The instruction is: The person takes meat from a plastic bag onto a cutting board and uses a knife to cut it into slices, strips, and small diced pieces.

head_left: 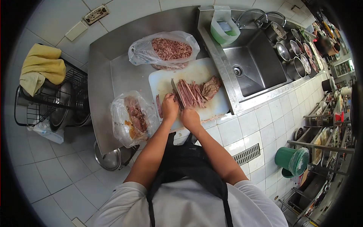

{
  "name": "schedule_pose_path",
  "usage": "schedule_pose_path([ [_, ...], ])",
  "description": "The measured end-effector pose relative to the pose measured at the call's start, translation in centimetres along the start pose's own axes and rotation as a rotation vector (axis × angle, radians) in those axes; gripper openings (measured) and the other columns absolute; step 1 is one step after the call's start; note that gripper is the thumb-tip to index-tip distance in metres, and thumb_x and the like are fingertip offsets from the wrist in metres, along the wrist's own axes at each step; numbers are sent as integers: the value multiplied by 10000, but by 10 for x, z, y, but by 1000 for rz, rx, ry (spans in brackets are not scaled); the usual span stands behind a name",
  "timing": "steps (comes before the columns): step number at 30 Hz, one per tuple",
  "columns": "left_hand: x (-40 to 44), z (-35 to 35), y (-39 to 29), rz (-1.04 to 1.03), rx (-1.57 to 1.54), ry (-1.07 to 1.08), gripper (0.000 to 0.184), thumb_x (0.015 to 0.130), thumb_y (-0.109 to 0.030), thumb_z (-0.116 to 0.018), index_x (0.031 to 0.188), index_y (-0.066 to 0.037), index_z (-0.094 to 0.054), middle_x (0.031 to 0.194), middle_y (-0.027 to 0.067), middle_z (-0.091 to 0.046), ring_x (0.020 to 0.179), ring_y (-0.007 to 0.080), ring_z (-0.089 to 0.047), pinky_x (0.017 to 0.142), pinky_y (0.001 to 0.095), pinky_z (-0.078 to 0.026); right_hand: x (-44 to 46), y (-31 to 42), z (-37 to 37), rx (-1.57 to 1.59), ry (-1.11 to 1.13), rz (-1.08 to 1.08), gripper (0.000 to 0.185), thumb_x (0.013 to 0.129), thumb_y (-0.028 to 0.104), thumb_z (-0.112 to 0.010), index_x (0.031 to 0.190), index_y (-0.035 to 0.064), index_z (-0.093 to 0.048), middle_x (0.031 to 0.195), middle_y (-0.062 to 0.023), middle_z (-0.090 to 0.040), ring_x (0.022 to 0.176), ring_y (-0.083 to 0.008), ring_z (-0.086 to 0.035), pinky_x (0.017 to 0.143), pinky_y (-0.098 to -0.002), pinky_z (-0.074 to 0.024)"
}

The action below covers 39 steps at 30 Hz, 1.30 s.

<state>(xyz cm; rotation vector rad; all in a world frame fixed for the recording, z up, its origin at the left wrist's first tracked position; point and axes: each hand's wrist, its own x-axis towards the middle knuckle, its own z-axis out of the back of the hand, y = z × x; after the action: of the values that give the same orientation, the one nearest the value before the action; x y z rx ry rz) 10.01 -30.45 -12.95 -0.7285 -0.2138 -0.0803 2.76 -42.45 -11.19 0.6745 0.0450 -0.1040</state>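
Note:
My right hand [190,118] is wrapped round the handle of a knife [176,90], its blade pointing away from me over the white cutting board [160,81]. Close to the blade's left side, my left hand [170,105] has its fingers curled down; what lies under them is mostly hidden. Just right of the blade lie thin strips of reddish meat [191,94]. A larger browned piece of meat [211,87] rests at their right end. One narrow slice of meat [159,106] lies left of my left hand.
Behind the board stands a clear bag of chopped meat [171,49]. Another bag with meat [132,117] sits at the counter's front left. To the right are a steel sink [255,64], a green container [224,32] and several metal bowls [295,69]. A yellow cloth [43,66] hangs over a rack.

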Motion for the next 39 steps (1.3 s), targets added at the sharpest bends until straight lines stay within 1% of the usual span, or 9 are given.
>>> schedule_pose_path([
  [5,-1,-4,-9,129,-38,-10,275,804,-23,-696,1071,18,-751,1143,161,-713,925,352,-718,842,422,-564,-30,-13,19,24,62,-72,302,973,227,-595,866,-51,-644,773,-321,-687,729,-488,-704,692,-572,-569],
  [11,-4,-13,-5,86,-4,-93,270,803,-21,-707,1067,9,-756,1122,155,-719,892,350,-720,827,418,-568,-11,-16,21,-29,-20,-65,307,967,246,-619,881,-47,-651,774,-322,-686,734,-501,-696,708,-585,-564],
  [14,-2,-17,-10,134,-63,-54,292,801,-6,-683,1086,10,-743,1105,165,-721,1014,379,-695,881,443,-560,-12,-15,25,-54,-45,-98,291,970,238,-618,910,-44,-651,763,-319,-685,716,-501,-694,687,-592,-562],
  [18,-1,-18,-26,88,-227,-19,301,820,-11,-671,1112,3,-739,1122,180,-726,999,390,-700,882,450,-558,-25,-4,47,-47,-80,-116,282,982,238,-611,930,-37,-644,741,-314,-679,696,-499,-691,659,-597,-558],
  [21,2,3,-15,58,-173,-106,312,838,-27,-669,1142,-7,-735,1137,188,-726,1008,389,-700,887,456,-557,-36,-4,55,-32,-75,-113,276,989,240,-606,917,-24,-634,723,-313,-669,680,-503,-680,648,-599,-550],
  [26,-10,81,11,171,214,-35,289,837,-92,-708,1113,-7,-710,1098,180,-679,996,403,-689,866,493,-564,-62,-14,47,-23,13,-33,275,982,240,-617,900,-22,-627,719,-310,-664,670,-503,-673,650,-597,-547],
  [28,-21,78,24,299,300,83,298,817,-113,-736,1093,-5,-700,1073,175,-656,974,409,-685,852,503,-569,-65,-13,38,-23,53,-29,280,978,244,-621,894,-23,-630,726,-310,-667,683,-500,-677,662,-594,-549],
  [35,-17,56,13,242,202,16,319,788,-109,-762,1079,1,-695,1085,204,-632,975,425,-679,840,504,-573,-46,-11,28,-25,44,-63,293,983,246,-591,883,-25,-641,750,-312,-684,716,-484,-703,687,-581,-569],
  [39,-18,14,2,214,76,22,313,795,-106,-769,1087,-13,-702,1099,197,-640,991,418,-673,854,492,-564,-31,-13,34,-57,-3,-109,287,983,242,-591,883,-22,-643,759,-313,-686,724,-486,-705,687,-579,-571],
])
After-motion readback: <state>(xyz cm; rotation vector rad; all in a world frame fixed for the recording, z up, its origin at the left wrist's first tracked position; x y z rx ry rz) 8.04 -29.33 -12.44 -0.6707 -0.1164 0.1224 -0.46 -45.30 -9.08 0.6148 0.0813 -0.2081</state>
